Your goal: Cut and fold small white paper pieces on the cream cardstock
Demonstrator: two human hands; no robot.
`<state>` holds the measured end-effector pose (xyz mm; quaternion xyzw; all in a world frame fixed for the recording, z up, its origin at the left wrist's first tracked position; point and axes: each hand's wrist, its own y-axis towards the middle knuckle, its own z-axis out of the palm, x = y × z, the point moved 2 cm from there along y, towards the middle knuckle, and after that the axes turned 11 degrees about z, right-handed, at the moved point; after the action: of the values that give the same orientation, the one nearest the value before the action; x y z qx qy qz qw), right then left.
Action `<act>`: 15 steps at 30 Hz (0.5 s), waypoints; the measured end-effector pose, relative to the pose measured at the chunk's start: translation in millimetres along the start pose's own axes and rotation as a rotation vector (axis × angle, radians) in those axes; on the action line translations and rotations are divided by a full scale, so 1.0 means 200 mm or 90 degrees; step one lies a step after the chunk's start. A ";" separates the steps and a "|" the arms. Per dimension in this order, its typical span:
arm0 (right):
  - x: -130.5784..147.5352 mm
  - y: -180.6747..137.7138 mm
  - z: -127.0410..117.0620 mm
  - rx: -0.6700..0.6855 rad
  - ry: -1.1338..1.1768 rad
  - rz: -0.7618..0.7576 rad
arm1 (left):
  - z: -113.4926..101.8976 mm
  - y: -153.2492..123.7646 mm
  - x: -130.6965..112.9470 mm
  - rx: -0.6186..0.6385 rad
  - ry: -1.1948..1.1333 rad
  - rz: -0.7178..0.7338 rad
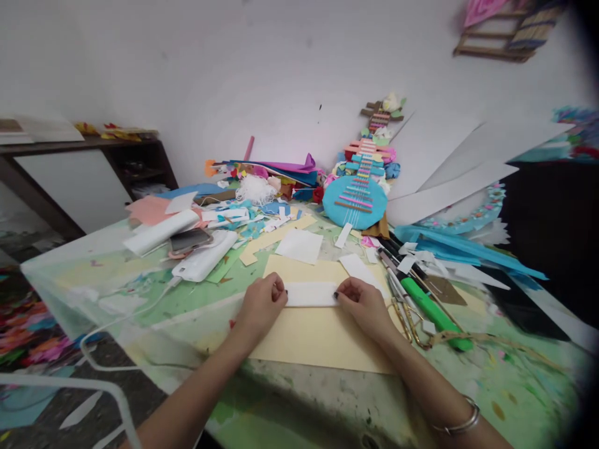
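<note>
A folded white strip of paper (311, 294) lies level between my two hands, over a cream sheet (322, 340) on the table. My left hand (266, 296) pinches the strip's left end, thumb against curled fingers. At the other end, my right hand (362, 302) grips the strip the same way, and a metal bangle sits on that wrist. Just beyond the strip are a white paper square (300, 246) and a white paper piece (360, 269). Gold-handled scissors (406, 319) rest to the right of my right hand.
A green cutter-like tool (435, 312) and several pens lie at the right. A white power strip (204, 257) with a cable (135, 318) and a phone (191, 240) are at the left. Paper scraps and a blue instrument-shaped craft (354, 202) stand along the wall.
</note>
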<state>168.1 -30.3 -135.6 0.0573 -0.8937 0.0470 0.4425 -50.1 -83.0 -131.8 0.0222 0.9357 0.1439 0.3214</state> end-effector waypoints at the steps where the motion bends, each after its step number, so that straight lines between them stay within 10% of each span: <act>1: 0.00 0.00 0.00 0.001 -0.003 -0.001 | 0.00 0.00 0.00 -0.001 0.000 -0.002; 15: 0.00 0.01 0.00 0.000 -0.038 -0.025 | -0.01 -0.01 -0.01 0.020 0.045 0.044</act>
<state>167.8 -29.2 -137.0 0.0759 -0.9054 0.0364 0.4162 -49.2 -85.3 -128.5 0.0546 0.9472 0.1410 0.2828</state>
